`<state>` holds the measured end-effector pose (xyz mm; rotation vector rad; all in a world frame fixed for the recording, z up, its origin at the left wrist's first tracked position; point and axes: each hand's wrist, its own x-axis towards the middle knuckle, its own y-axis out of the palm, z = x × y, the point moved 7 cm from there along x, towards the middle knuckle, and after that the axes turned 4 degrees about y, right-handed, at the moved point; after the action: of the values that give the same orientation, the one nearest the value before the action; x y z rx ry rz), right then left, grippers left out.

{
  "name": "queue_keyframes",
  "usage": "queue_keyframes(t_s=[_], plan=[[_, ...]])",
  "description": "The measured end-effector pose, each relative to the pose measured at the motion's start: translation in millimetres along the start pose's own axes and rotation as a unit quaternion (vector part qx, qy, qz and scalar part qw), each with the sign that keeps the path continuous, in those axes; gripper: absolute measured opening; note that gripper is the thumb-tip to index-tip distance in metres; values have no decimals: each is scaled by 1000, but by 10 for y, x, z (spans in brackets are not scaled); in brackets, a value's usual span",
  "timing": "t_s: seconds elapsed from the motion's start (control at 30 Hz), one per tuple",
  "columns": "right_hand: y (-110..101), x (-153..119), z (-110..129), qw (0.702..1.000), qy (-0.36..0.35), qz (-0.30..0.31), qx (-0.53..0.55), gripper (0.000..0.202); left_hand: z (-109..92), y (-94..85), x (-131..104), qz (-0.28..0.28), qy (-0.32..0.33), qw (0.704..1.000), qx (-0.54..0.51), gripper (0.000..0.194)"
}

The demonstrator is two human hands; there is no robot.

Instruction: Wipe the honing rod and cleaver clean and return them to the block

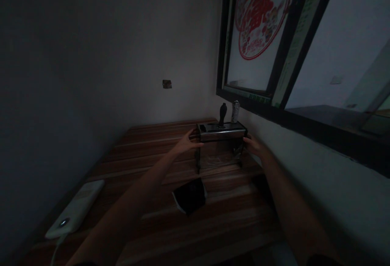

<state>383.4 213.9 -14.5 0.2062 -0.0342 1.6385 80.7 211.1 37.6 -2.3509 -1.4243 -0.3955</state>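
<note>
A box-shaped rack (224, 136) with a shiny metal top and dark end supports stands upright on the wooden table; it looks like a knife holder. Out of its top rise a black handle (223, 113) and, beside it, a silvery wrapped piece (235, 112). My left hand (188, 142) grips the rack's left end, thumb at the front and fingers behind. At the right end, my right hand (252, 143) holds the upper corner, its fingers partly hidden. Below the top, the front seems see-through, though the dim light blurs it.
In front of the rack lies a black pouch-like piece (190, 196) with pale edges. A white power bank (77, 209) with a cable rests at the table's left. Another dark flat thing (263, 187) is by my right forearm. A framed window (276, 103) and wall border the right side.
</note>
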Motion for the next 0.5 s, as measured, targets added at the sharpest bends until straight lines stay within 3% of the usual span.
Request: queue_keyframes(t_s=[0.5], plan=[[51, -30, 33, 1000, -7, -1, 0, 43, 13, -61, -48, -7, 13, 1000, 27, 79]])
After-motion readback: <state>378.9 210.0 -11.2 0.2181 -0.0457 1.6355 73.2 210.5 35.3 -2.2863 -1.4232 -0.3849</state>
